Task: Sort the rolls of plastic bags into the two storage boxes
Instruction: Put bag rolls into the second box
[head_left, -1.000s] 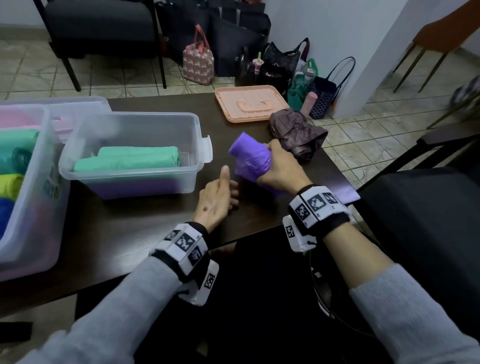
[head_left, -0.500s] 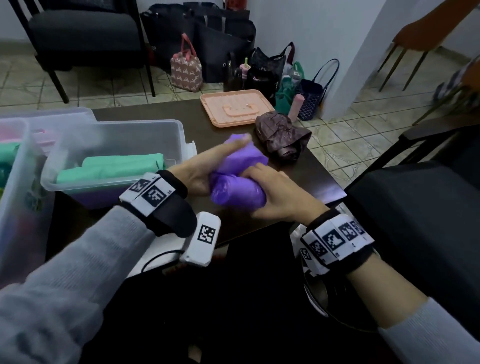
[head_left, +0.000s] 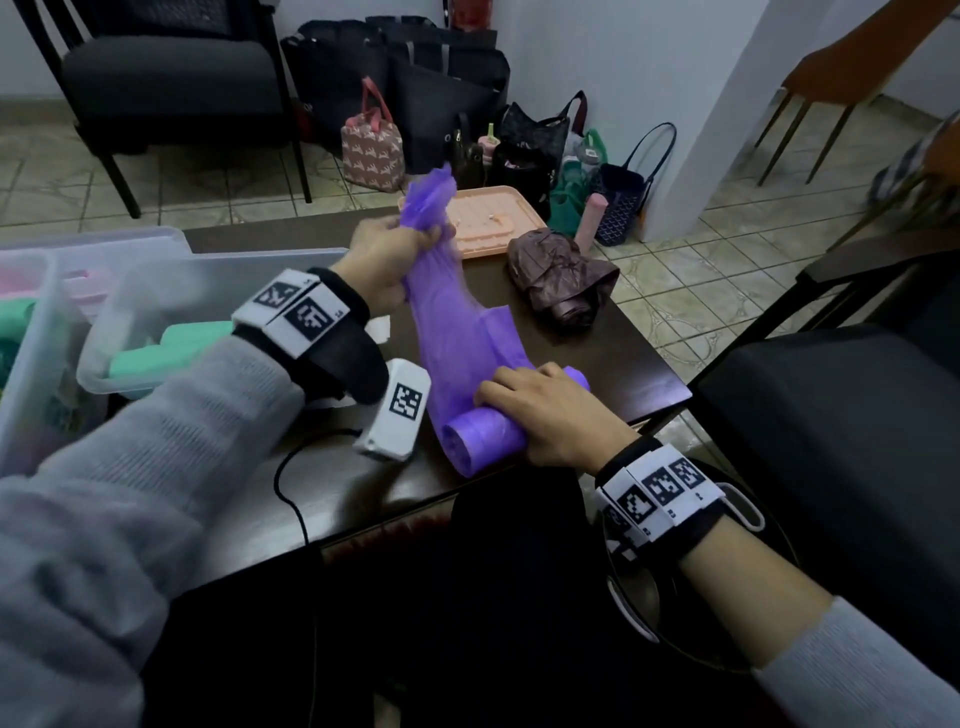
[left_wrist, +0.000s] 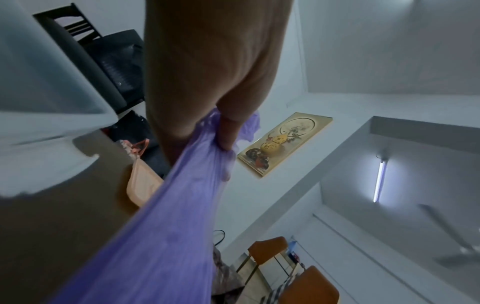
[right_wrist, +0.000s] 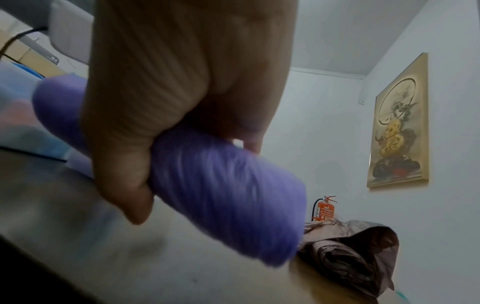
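Overhead, we see our right hand clamped on the purple roll lying on the surface, beside the storage box. Left wrist: our left hand grips its unrolled tail. Right wrist: fingers curl round the roll.

Tiled floor, white wall, black chair, framed painting.

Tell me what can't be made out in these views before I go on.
- Near storage box: cut off by the head view's left edge.
- Far storage box: the left hand and its sleeve cover part of it.
- Purple roll: its middle is under the right hand; blurred in the right wrist view.
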